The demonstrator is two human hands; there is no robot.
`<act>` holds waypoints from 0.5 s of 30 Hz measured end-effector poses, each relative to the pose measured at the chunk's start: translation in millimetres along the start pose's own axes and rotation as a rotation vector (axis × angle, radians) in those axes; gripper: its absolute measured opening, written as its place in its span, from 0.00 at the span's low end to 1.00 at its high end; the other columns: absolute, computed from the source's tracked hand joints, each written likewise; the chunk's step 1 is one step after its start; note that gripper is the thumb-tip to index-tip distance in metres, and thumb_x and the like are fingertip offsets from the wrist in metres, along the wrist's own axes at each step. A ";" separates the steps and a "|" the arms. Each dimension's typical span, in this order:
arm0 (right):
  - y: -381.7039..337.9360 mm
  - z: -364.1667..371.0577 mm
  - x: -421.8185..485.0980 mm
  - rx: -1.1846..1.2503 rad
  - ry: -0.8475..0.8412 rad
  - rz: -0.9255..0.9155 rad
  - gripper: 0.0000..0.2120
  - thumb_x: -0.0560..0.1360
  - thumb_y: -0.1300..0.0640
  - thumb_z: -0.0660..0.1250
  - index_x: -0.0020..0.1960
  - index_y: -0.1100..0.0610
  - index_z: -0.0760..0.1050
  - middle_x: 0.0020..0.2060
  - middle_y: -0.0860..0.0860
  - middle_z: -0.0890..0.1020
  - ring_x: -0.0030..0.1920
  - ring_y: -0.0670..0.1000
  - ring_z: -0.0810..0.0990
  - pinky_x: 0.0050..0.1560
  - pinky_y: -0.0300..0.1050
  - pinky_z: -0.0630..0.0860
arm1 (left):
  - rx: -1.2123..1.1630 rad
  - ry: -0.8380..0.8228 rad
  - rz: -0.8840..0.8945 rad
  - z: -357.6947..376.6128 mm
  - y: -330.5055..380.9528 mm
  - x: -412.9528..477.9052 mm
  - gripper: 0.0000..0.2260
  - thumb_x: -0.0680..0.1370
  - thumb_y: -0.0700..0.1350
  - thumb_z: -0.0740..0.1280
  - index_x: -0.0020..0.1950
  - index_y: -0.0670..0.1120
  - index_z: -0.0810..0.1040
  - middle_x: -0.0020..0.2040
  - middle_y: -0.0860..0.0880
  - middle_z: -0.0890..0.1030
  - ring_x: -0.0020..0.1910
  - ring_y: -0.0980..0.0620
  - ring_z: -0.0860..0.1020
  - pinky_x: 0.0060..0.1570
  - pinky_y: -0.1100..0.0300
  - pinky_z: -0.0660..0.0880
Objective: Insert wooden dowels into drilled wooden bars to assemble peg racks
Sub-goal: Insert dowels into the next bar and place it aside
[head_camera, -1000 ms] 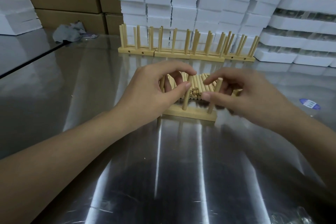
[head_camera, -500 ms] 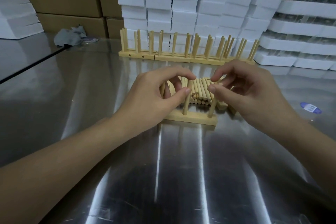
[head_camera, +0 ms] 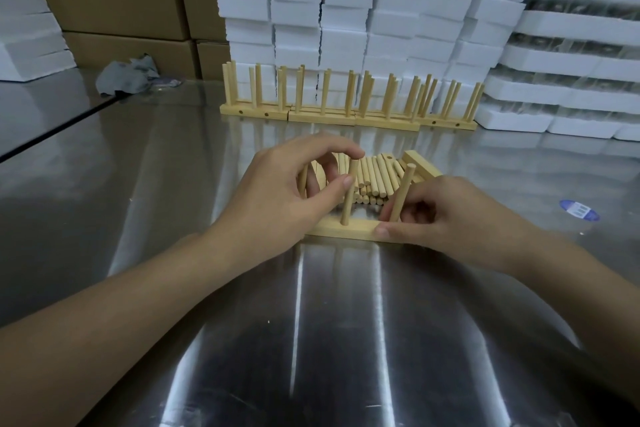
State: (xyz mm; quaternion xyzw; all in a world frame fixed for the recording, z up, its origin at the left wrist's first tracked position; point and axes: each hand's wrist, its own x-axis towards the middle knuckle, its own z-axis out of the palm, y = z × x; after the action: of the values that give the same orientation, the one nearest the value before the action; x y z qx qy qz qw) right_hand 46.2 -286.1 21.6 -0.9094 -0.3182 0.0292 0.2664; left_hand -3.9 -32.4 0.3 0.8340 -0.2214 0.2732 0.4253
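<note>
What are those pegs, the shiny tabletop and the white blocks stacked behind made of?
The pegs look like bare pale wood: matte tan, no gloss. The tabletop is metal, probably stainless steel, given streaky mirror-like reflections. The white blocks seem polystyrene foam: chalky, rough-edged.

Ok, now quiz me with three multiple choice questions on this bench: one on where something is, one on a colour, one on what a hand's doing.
1. Where is the pile of loose dowels? A on the floor; B just behind the bar being assembled; C in a box.
2. What colour is the sticker on the table? A red; B green; C blue.
3. What is the left hand doing? A pinching an upright dowel; B lying flat; C waving.
Answers: B, the pile shows beyond the bar; C, plainly blue; A, thumb and forefinger close on it.
</note>
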 end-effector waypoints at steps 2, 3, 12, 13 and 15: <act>-1.9 -2.0 -0.4 -0.008 -0.030 0.005 0.16 0.67 0.35 0.77 0.50 0.42 0.85 0.36 0.44 0.81 0.36 0.44 0.77 0.36 0.37 0.73 | -0.012 0.006 0.006 0.8 0.0 -0.7 0.16 0.81 0.45 0.74 0.68 0.57 0.81 0.48 0.57 0.81 0.38 0.50 0.79 0.38 0.65 0.76; -2.2 -2.3 -0.4 -0.015 -0.037 0.005 0.16 0.68 0.37 0.78 0.52 0.43 0.85 0.36 0.45 0.81 0.36 0.45 0.77 0.37 0.37 0.73 | -0.024 0.010 0.008 1.1 0.1 -0.7 0.16 0.82 0.46 0.73 0.69 0.57 0.80 0.48 0.57 0.81 0.39 0.50 0.80 0.38 0.65 0.76; -9.9 -26.4 -5.0 0.056 0.107 -0.073 0.17 0.71 0.36 0.74 0.42 0.51 0.82 0.36 0.47 0.81 0.34 0.49 0.80 0.35 0.41 0.77 | -0.281 0.515 -0.081 -23.0 2.2 19.0 0.13 0.86 0.49 0.58 0.65 0.49 0.77 0.57 0.49 0.79 0.54 0.52 0.77 0.47 0.63 0.72; -7.0 -35.3 -4.1 0.067 0.156 -0.063 0.16 0.71 0.36 0.73 0.40 0.48 0.81 0.39 0.48 0.84 0.37 0.50 0.82 0.37 0.42 0.79 | -0.306 0.557 -0.131 -28.0 -2.5 21.1 0.12 0.86 0.48 0.58 0.63 0.48 0.78 0.55 0.47 0.79 0.52 0.51 0.77 0.45 0.62 0.71; 6.4 -56.8 1.9 0.027 0.296 -0.039 0.12 0.72 0.37 0.73 0.39 0.44 0.80 0.40 0.47 0.85 0.39 0.48 0.82 0.40 0.46 0.77 | -0.292 0.558 -0.229 -34.5 -15.6 21.5 0.11 0.86 0.48 0.58 0.61 0.48 0.78 0.54 0.43 0.79 0.50 0.50 0.77 0.46 0.60 0.71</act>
State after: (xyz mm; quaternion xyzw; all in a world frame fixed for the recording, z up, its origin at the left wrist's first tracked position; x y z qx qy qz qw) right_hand 64.0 -315.6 67.2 -0.8937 -0.2925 -0.1062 0.3231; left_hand 12.4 1.7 21.9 0.6768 -0.0382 0.4069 0.6123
